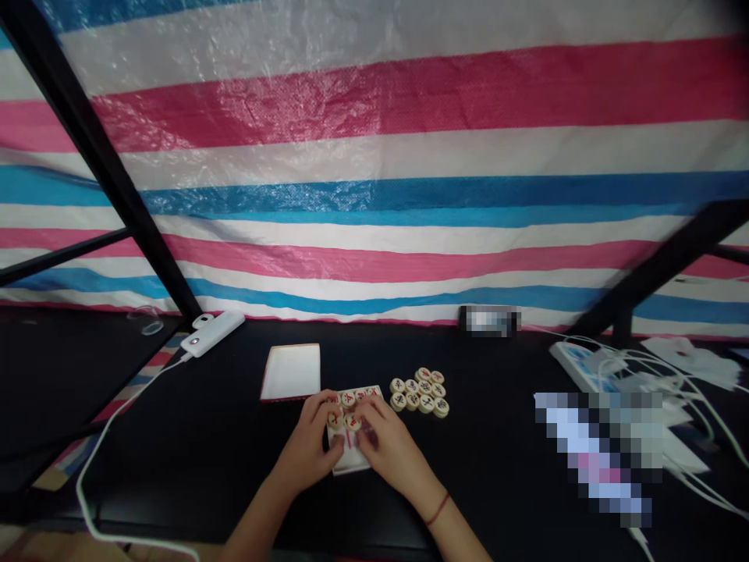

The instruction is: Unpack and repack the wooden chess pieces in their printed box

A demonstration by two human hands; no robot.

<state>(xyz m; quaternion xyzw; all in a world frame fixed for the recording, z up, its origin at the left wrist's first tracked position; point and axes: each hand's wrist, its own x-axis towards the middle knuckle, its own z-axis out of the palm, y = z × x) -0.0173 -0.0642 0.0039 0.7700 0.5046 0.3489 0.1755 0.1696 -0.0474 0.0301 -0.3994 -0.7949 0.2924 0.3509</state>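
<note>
A small white box (349, 460) lies on the black table (204, 437) with several round wooden game pieces (346, 400) with red marks in it. My left hand (310, 445) rests on the box's left side, fingers curled on the pieces. On the right side my right hand (389, 445) bends its fingers over the box, a red string around its wrist. To the right of the box, a loose cluster of round wooden pieces (420, 391) lies on the table. The box's white lid (291, 372) lies just behind and to the left.
A white power bank (211, 332) with a white cable (99, 460) sits at the back left. At the right are a white power strip (579, 363) and tangled white cables (672, 390). A striped tarp (374, 156) hangs behind the table. Black frame bars (99, 156) cross left and right.
</note>
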